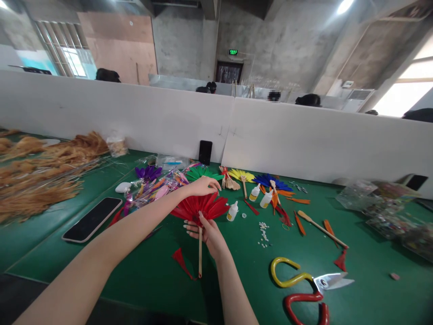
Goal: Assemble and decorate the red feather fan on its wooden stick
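Note:
A red feather fan [216,206] with a thin wooden handle [200,253] is held upright over the green table. My right hand [208,232] grips it where the feathers meet the handle, thumb in front and fingers behind. My left hand [204,186] reaches across to the fan's top edge, its fingers bent over the feathers; whether they pinch one is too small to tell. A red tassel [181,259] lies left of the handle. Right of the fan stands a small glue bottle [232,211], with two more bottles [255,192] behind.
Yellow-and-red scissors [316,283] lie at front right, near white beads [263,232] and a wooden stick [323,229]. A phone [93,219] lies left. Green, yellow [241,175] and blue fans line the back. Dried grasses [50,167] cover the far left.

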`<state>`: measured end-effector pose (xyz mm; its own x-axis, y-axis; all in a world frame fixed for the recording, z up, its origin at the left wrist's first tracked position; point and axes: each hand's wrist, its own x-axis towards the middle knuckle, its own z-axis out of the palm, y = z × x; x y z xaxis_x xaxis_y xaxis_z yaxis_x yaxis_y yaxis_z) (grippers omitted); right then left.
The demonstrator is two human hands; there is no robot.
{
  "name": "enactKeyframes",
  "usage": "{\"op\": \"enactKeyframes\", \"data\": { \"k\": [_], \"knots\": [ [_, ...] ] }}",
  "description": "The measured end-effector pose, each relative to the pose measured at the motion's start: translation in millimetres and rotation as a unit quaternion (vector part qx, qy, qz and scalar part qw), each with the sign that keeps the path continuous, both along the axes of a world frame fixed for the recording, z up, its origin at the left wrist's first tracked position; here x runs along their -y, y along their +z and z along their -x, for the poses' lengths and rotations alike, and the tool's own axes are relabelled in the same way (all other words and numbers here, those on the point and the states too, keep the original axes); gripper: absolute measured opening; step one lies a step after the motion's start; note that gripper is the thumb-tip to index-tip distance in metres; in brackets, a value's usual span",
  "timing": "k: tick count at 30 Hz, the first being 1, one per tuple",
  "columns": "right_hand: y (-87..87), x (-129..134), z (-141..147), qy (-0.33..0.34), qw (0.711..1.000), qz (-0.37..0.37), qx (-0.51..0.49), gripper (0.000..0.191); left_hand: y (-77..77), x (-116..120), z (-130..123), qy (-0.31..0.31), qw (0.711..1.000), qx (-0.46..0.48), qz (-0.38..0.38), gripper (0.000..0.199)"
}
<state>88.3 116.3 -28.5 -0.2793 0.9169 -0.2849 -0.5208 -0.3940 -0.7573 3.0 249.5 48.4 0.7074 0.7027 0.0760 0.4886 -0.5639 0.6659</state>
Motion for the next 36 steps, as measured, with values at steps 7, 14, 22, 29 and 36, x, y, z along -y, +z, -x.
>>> {"op": "enactKeyframes", "data": {
  "k": [7,14,22,29,36],
  "knots": [
    [-1.1,0.0,-0.2,0.006,1.0,-0.014,0.005,0.049,2.1,1.6,0.1,0.002,1.0,-0.006,-0.017,0.022],
    [1.1,1.8,0.2,0.004,1.0,-0.009,0.012,0.049,8.3,3.5,-1.9,0.012,1.0,-0.002,-0.024,0.022],
    [3.9,2.7,-0.6,0.001,1.0,-0.007,0.004,0.048,20.4,15.7,3.1,0.056,0.996,0.064,-0.034,0.024],
    [2.6,1.4,-0.7,0.005,1.0,-0.011,0.012,0.047,3.7,14.6,27.0,0.137,0.982,0.106,-0.071,0.033],
    [-2.0,0.5,1.0,0.006,1.0,0.001,0.008,0.044,-9.4,3.5,47.0,0.166,0.979,0.038,-0.111,0.034]
  ]
}}
